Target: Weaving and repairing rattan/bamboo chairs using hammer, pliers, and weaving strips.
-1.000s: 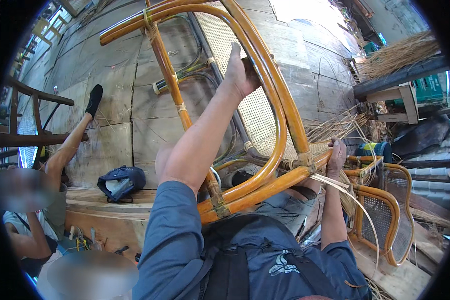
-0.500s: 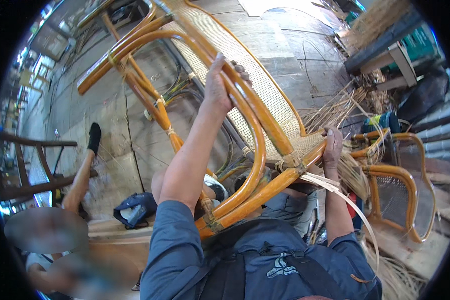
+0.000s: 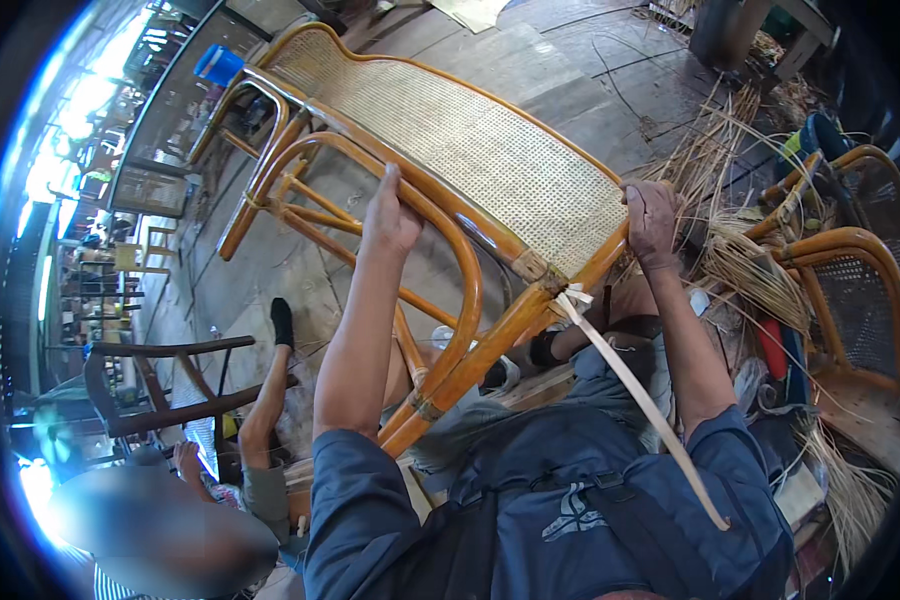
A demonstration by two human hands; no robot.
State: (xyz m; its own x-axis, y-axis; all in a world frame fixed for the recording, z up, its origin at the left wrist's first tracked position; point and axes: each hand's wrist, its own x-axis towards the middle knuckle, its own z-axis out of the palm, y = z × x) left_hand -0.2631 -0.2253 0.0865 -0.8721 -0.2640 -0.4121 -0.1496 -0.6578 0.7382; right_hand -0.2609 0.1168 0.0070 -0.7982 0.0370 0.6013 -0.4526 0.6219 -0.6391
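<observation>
A glossy orange-brown rattan bench frame (image 3: pixel 435 215) lies tilted across my front. Its long panel of woven cane (image 3: pixel 470 120) stretches away to the far left. My left hand (image 3: pixel 390 218) is closed round the curved arm of the frame, thumb on top and the other fingers hidden behind the pole. My right hand (image 3: pixel 652 222) grips the end pole beside the near right corner of the panel. Between my hands, a wrapped joint (image 3: pixel 548 280) binds the poles. From it a loose pale cane strip (image 3: pixel 640 405) hangs down across my shirt.
Dry cane strands (image 3: pixel 760 255) lie in a heap at the right, beside a smaller rattan chair (image 3: pixel 870 290). A dark wooden frame (image 3: pixel 170 385) stands at the left next to a seated person (image 3: pixel 265 400). Wooden planks form the floor. A blue cup-shaped thing (image 3: pixel 218 65) shows at the far left.
The bench frame has swung and shifted, showing more of its cane panel. Both my hands still hold it, the left one now lower on the curved arm. The view has turned left.
</observation>
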